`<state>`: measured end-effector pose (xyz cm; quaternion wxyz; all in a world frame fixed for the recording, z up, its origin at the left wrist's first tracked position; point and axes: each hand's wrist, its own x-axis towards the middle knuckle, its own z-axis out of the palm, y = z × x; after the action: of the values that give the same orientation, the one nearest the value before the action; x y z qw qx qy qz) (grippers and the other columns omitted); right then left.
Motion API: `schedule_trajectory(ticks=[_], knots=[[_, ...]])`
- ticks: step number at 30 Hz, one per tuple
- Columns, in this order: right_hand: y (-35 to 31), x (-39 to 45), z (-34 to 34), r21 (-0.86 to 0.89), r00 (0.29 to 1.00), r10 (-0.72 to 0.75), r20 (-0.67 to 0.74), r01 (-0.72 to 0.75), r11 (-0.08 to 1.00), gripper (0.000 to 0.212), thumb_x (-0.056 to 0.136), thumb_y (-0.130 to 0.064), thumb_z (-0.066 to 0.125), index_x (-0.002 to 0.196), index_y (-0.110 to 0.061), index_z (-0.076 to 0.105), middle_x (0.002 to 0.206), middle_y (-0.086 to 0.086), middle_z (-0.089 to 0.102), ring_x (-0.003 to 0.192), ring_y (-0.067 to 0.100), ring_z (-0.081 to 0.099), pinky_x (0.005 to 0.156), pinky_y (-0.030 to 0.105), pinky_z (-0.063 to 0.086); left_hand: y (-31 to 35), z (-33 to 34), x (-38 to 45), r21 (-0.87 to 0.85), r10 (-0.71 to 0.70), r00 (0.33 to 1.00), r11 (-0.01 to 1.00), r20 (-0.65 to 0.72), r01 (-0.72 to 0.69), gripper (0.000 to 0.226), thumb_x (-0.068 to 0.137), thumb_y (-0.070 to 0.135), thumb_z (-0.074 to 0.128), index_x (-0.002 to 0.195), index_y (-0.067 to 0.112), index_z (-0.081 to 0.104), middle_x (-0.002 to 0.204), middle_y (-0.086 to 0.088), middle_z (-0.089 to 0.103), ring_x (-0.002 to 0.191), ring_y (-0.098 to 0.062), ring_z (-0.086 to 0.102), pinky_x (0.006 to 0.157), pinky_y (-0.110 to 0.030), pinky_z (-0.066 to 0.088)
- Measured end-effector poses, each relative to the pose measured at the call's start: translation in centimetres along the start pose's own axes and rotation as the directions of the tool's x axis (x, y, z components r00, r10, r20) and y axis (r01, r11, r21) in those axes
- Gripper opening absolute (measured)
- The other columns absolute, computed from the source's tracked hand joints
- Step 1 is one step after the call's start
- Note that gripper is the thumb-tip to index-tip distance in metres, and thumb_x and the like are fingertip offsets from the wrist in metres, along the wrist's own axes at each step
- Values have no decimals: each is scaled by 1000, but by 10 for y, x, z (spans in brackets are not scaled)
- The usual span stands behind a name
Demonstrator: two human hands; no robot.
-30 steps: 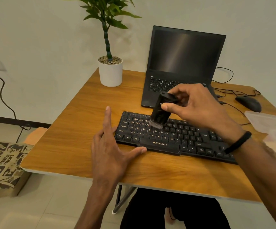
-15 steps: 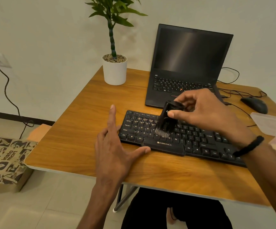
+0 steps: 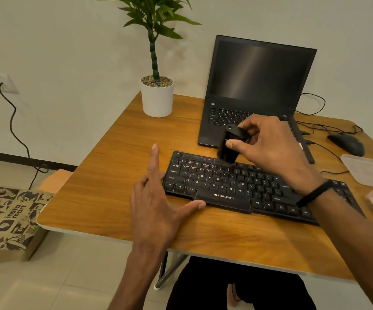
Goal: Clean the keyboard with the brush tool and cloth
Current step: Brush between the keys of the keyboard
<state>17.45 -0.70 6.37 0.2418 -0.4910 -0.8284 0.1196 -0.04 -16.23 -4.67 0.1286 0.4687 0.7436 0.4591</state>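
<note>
Black brush tool (image 3: 229, 145), pinched in the right hand (image 3: 268, 148), has swept up from the middle rows to the keyboard (image 3: 237, 186)'s far-edge keys, left hand (image 3: 156, 202) spread flat bracing its left end — brushing continues, cloth pending.

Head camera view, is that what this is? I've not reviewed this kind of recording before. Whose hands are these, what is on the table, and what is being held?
Yes. The camera sits on a person's head, looking down at their own bare hands. The right hand grips a black brush tool, bristles down on the top rows of the black keyboard. The left hand rests open at the keyboard's left end. On the wooden table also stand a laptop, a potted plant and a mouse. No cloth is clearly visible.
</note>
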Motion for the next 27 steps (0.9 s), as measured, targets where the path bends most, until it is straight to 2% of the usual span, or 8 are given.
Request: schedule_trajectory(ticks=[3,7,9,13,17,20,24,27], knots=[[-8,-5,-2,295,981,-16,192,-42,954,33,77,-48,84,100,-27,74,85,-7,75,77,8,71,69,25,57,-1,0,0,-4,-2,1000,1000,1,2,152,47,69,89,156,55,-16,141,8,58,131,-15,42,106,-37,36],[-12,1,8,-122,998,-49,-28,45,991,39,83,-46,80,114,-25,68,98,-8,70,85,11,64,76,29,57,-1,1,0,10,-1,1000,1000,6,1,152,48,69,89,156,54,-17,143,7,56,133,-16,42,105,-33,31],[-13,4,9,-174,995,-60,-76,47,984,41,83,-48,79,115,-25,67,101,-6,70,90,13,65,79,36,59,-1,1,1,7,-2,1000,1000,6,1,152,48,68,90,156,54,-17,144,6,55,133,-16,41,104,-32,29],[-16,4,3,55,993,-41,114,35,998,38,79,-49,82,107,-26,69,95,-13,67,87,4,64,75,24,54,-2,1,1,14,3,1000,1000,5,-3,153,48,69,89,157,53,-16,144,7,55,134,-16,41,104,-33,30],[-18,6,7,-34,999,-35,17,36,999,38,81,-47,81,109,-24,69,95,-9,67,87,9,63,78,31,57,-2,1,1,14,3,1000,1000,7,-3,153,48,68,90,156,53,-17,143,7,56,133,-16,42,105,-36,34],[-19,8,6,224,987,-12,159,-24,974,32,77,-49,84,98,-26,73,89,-3,72,81,13,67,74,34,58,-1,0,0,5,1,1000,1000,8,-1,153,48,68,90,156,54,-17,142,8,56,132,-15,41,105,-33,33],[-21,10,17,32,999,-35,14,34,999,38,82,-48,80,109,-24,70,98,-10,67,92,9,63,79,31,55,-1,1,0,5,9,1000,1000,6,-9,152,49,68,90,155,54,-18,141,8,57,132,-15,42,107,-35,35],[-23,13,15,148,994,-58,97,43,988,33,80,-46,83,103,-26,71,93,-11,68,85,6,63,74,25,53,-2,1,0,2,7,1000,1000,5,-7,152,50,67,90,155,54,-19,143,8,56,133,-15,41,105,-33,33]])
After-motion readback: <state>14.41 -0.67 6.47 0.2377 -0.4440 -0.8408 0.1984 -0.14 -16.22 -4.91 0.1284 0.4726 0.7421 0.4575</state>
